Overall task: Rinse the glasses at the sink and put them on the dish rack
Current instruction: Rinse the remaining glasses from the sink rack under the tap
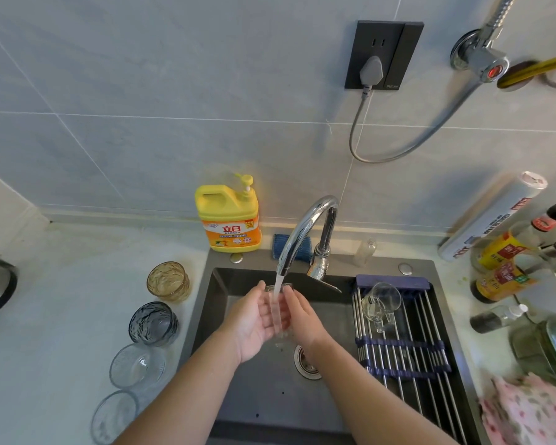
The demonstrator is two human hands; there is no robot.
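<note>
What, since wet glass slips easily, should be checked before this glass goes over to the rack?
1. Hold: the left hand supports the glass and the right hand grips it: ok.
2. Rinse: water from the tap runs into the glass: ok.
3. Glass clean: cannot tell.
4. Room on the rack: one mug lies at its far end, and the near bars are bare: ok.
5. Way from the sink to the rack: nothing stands between: ok.
6. Next glass at hand: four glasses stand on the counter to the left: ok.
</note>
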